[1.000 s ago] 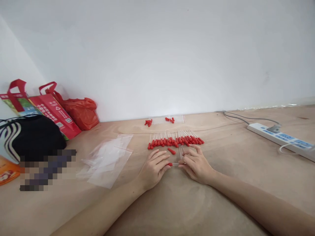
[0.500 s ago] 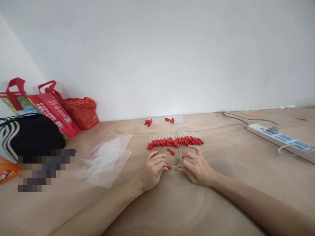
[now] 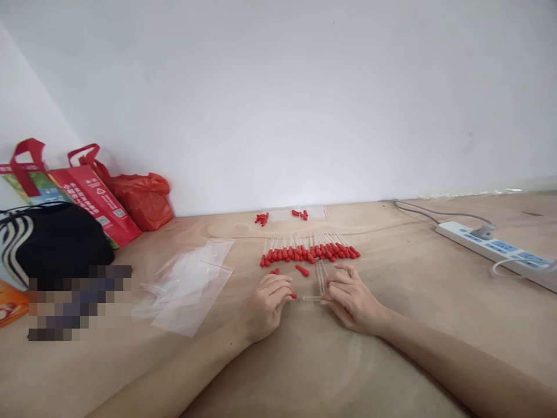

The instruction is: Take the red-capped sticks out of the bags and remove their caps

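My left hand [image 3: 268, 301] is closed, pinching a red rubber dropper bulb [image 3: 293, 296] whose end shows past the fingertips. Facing it, my right hand [image 3: 351, 299] grips a clear dropper tube [image 3: 311, 298] held sideways. A small gap separates the tube's end from the bulb. Two or so more clear tubes [image 3: 321, 274] point away from me beside my right fingers; whether the hand touches them, I cannot tell. A loose red bulb [image 3: 302, 270] lies beyond the gap, and more red [image 3: 275, 271] shows just past my left knuckles. Behind lies a row of droppers with red bulbs [image 3: 300, 253].
Clear zip bags [image 3: 191, 284] lie left of my hands. Another bag [image 3: 278, 215] with loose red bulbs [image 3: 261, 219] is near the wall. Shopping bags [image 3: 96, 197] and a black bag [image 3: 65, 244] stand at left. A power strip [image 3: 491, 247] with cables lies right.
The red bulb and the tube, which met half a second ago, are now apart. My left hand has shifted slightly left, my right hand slightly right.
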The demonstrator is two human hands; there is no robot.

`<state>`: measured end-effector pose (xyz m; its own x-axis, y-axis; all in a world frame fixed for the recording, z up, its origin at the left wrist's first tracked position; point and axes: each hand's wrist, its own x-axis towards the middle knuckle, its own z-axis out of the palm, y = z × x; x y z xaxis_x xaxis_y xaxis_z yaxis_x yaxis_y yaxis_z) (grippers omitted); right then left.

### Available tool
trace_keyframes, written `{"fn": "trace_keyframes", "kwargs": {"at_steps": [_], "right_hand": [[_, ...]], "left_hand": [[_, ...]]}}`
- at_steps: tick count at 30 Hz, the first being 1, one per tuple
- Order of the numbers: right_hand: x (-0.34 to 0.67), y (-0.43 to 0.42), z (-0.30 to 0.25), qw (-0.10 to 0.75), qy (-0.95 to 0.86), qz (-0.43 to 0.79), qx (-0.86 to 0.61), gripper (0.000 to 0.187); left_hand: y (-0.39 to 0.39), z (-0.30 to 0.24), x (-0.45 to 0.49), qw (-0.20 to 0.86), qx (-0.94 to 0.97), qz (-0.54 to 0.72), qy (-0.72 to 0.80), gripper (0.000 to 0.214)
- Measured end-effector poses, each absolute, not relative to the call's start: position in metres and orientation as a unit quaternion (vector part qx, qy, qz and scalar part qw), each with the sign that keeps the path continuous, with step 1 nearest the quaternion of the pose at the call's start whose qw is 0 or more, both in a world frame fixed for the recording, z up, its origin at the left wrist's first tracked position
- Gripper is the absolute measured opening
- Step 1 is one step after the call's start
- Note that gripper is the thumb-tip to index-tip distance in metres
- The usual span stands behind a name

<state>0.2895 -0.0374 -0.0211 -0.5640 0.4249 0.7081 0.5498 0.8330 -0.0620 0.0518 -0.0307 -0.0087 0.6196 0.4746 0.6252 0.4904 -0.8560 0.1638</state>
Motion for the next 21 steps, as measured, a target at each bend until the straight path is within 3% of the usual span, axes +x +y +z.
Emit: {"fn": "trace_keyframes", "kwargs": {"at_steps": [7, 12, 21], "right_hand": [[0.31, -0.023, -0.028, 0.446, -0.777, -0.018, -0.444, 0.015], [0.306, -0.018, -0.033, 0.447, -0.752, -0.022, -0.485, 0.016], [0.307, -0.014, -0.033, 0.399, -0.774, -0.069, -0.487, 0.016]], "left_hand": [[-0.029, -0.008, 0.032, 0.049, -0.866, -0.37, -0.333, 0.019], [-0.027, -0.012, 0.043, 0.065, -0.845, -0.385, -0.366, 0.03], [-0.006, -0.015, 0.06, 0.053, -0.845, -0.375, -0.377, 0.01]]}}
